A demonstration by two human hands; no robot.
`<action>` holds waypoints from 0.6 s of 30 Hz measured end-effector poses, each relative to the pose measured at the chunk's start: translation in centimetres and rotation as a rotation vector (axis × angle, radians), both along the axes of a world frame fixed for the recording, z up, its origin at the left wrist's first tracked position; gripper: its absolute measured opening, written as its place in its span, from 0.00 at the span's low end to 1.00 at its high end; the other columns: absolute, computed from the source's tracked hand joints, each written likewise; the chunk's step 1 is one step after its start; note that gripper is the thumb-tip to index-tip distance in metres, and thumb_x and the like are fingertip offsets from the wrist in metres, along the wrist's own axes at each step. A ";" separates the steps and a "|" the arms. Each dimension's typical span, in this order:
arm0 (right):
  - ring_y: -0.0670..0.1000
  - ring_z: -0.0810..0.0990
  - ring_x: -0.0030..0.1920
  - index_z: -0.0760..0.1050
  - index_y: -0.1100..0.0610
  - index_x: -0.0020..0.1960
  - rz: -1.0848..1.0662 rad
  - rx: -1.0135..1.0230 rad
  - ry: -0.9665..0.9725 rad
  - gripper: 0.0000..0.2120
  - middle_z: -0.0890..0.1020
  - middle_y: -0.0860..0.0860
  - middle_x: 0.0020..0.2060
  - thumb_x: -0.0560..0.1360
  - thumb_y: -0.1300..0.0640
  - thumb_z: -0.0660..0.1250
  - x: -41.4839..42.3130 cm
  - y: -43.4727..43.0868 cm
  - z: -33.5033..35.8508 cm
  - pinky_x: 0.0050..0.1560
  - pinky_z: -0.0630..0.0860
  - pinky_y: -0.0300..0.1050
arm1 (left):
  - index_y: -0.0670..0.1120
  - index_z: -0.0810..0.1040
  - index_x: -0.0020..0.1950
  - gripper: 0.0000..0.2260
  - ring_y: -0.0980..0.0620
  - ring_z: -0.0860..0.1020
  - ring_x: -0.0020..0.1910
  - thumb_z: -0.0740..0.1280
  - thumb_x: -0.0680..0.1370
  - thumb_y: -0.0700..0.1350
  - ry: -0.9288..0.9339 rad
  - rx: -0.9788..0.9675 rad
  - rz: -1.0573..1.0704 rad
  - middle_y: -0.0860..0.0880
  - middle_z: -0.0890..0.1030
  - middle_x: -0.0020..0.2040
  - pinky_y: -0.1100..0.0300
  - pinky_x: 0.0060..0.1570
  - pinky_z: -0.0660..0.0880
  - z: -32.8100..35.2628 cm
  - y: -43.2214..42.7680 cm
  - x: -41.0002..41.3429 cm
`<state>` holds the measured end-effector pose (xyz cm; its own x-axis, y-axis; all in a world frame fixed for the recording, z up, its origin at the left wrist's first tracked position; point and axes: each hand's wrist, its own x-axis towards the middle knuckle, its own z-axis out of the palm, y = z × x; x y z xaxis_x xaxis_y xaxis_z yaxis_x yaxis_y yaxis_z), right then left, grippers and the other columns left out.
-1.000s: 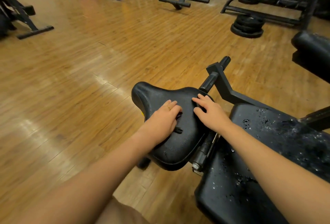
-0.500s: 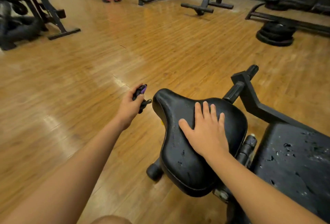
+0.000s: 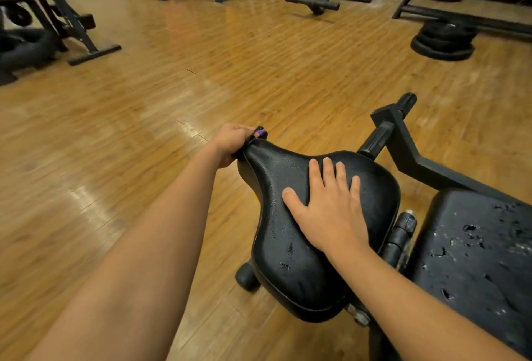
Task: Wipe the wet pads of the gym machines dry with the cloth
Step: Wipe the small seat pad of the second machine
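Now | left hand (image 3: 230, 142) grips dark item (image 3: 260, 132) | right hand (image 3: 331, 211) flat on seat pad (image 3: 290, 271)

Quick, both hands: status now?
Left hand: grips a small dark thing with purple on it, at the seat pad's tip.
Right hand: open, flat on the seat pad.

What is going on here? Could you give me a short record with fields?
Place: gym with a wooden floor
Left hand: grips a small dark item with a purple bit, at the narrow tip of the seat pad
Right hand: flat on the seat pad
Bench pad: at right, many water drops
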<state>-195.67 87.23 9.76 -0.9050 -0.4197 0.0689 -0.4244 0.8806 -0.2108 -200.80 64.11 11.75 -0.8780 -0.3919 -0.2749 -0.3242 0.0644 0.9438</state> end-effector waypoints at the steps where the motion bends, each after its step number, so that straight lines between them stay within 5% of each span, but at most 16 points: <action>1: 0.56 0.43 0.78 0.44 0.53 0.80 -0.001 -0.002 -0.002 0.39 0.49 0.55 0.79 0.76 0.31 0.41 0.1 0.0 0.0 0.76 0.43 0.61 | 0.42 0.80 0.40 0.10 0.50 0.75 0.34 0.64 0.79 0.33 -0.005 0.003 0.003 0.50 0.80 0.28 0.65 0.30 0.74 0.1 0.0 0.1; 5: 0.56 0.44 0.78 0.46 0.53 0.80 -0.005 -0.007 0.009 0.39 0.50 0.55 0.79 0.76 0.31 0.42 0.2 0.0 0.1 0.76 0.43 0.61 | 0.46 0.82 0.46 0.05 0.49 0.78 0.44 0.68 0.79 0.44 0.096 -0.141 0.025 0.48 0.83 0.40 0.59 0.46 0.74 -0.4 0.5 0.8; 9: 0.56 0.44 0.78 0.46 0.53 0.80 -0.004 -0.011 0.014 0.39 0.51 0.55 0.79 0.76 0.31 0.42 0.0 -0.1 0.0 0.76 0.44 0.61 | 0.54 0.82 0.52 0.15 0.54 0.80 0.49 0.68 0.72 0.61 0.254 -0.310 0.062 0.51 0.84 0.48 0.59 0.51 0.74 -2.4 1.4 2.2; 12: 0.56 0.45 0.78 0.47 0.53 0.80 -0.004 -0.015 0.015 0.39 0.51 0.55 0.79 0.77 0.32 0.43 0.0 0.0 0.0 0.76 0.44 0.61 | 0.55 0.82 0.47 0.05 0.53 0.80 0.44 0.66 0.76 0.51 0.257 -0.242 0.091 0.54 0.83 0.41 0.59 0.46 0.75 -2.2 1.2 1.4; 16: 0.56 0.44 0.78 0.46 0.53 0.80 -0.004 -0.015 0.003 0.38 0.50 0.55 0.79 0.77 0.32 0.42 0.0 0.1 0.1 0.76 0.43 0.61 | 0.45 0.82 0.48 0.09 0.51 0.77 0.44 0.63 0.81 0.39 0.103 0.046 0.106 0.45 0.83 0.49 0.65 0.39 0.73 -1.9 0.7 0.9; 18: 0.56 0.44 0.78 0.46 0.53 0.80 -0.003 -0.020 0.007 0.38 0.51 0.55 0.79 0.77 0.32 0.42 0.2 0.1 0.2 0.76 0.44 0.61 | 0.48 0.83 0.46 0.10 0.54 0.77 0.43 0.63 0.81 0.40 0.181 -0.022 0.152 0.48 0.83 0.45 0.63 0.41 0.72 -2.0 1.2 1.3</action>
<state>-195.52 87.32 9.94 -0.9058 -0.4155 0.0835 -0.4233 0.8776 -0.2251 -199.51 65.28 9.75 -0.8427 -0.5273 -0.1085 -0.1579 0.0493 0.9862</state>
